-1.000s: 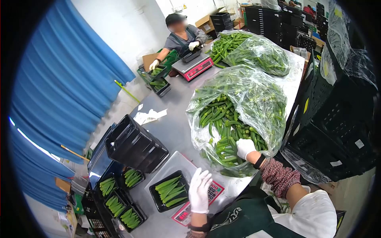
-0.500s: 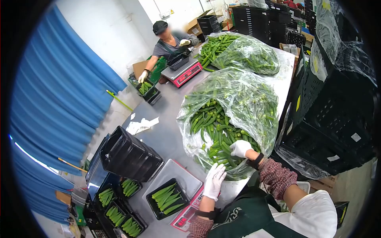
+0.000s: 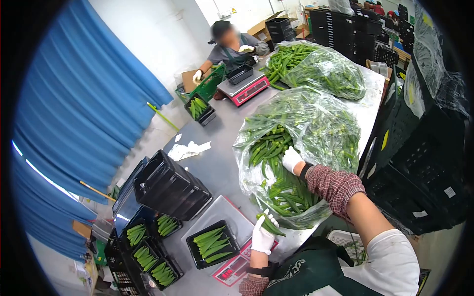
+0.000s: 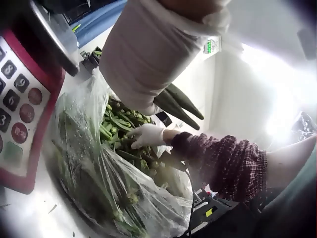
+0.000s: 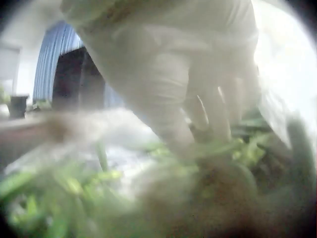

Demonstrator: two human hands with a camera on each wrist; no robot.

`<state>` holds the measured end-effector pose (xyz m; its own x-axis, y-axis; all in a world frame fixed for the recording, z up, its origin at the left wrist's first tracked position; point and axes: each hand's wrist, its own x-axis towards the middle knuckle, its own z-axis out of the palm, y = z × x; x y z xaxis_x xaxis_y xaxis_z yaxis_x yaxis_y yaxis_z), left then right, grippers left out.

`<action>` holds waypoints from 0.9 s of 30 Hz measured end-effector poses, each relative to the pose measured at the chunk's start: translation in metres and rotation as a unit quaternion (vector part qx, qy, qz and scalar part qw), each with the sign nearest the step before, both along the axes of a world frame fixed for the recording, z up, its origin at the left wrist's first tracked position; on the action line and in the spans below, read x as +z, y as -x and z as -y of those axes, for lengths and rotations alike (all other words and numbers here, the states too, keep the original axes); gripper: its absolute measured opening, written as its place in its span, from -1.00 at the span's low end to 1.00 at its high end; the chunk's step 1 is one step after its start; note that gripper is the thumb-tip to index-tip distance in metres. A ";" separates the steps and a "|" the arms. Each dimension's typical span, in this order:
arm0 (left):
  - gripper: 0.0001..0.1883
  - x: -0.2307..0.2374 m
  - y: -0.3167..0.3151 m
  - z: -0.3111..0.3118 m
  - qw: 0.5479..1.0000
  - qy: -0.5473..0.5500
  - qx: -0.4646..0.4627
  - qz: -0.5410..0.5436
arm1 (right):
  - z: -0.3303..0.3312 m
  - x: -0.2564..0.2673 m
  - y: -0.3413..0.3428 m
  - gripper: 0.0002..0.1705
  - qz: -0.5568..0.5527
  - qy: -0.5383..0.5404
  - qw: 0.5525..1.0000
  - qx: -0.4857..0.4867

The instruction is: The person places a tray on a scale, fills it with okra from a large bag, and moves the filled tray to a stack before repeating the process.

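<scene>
My gloved left hand (image 3: 263,240) holds okra pods (image 3: 271,227) over the scale's front edge. In the left wrist view, two okra pods (image 4: 179,106) stick out from under that hand. My gloved right hand (image 3: 292,160) reaches into a clear plastic bag (image 3: 328,116) heaped with loose okra (image 3: 289,195). Its fingers (image 5: 171,116) point down among the pods in the blurred right wrist view, their tips partly hidden. A black tray (image 3: 192,251) with a row of okra sits on the scale (image 3: 229,212), left of my left hand.
Filled okra trays (image 3: 144,257) and a stack of black trays (image 3: 170,185) stand at the left. Across the table a person (image 3: 229,47) works at a second scale (image 3: 243,89) beside another okra bag (image 3: 323,74). Dark crates (image 3: 419,153) rise at the right.
My left hand has gone from empty to holding okra pods, after moving right toward the bag and back slightly. My right hand has moved farther into the bag, away from me.
</scene>
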<state>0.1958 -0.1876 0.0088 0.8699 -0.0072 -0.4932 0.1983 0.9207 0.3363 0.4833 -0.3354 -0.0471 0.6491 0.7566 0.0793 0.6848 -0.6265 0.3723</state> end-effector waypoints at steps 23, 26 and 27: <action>-0.35 0.043 0.015 -0.021 0.986 0.096 0.075 0.110 | -0.019 0.056 0.028 -0.33 -0.492 -0.377 0.748 -0.237; -0.42 0.033 0.010 -0.021 0.987 0.087 0.079 0.107 | -0.018 0.127 0.100 -0.43 -0.543 -0.437 0.715 -0.056; -0.46 0.031 0.009 -0.020 0.989 0.070 0.075 0.108 | -0.019 0.131 0.122 -0.43 -0.505 -0.426 0.750 -0.003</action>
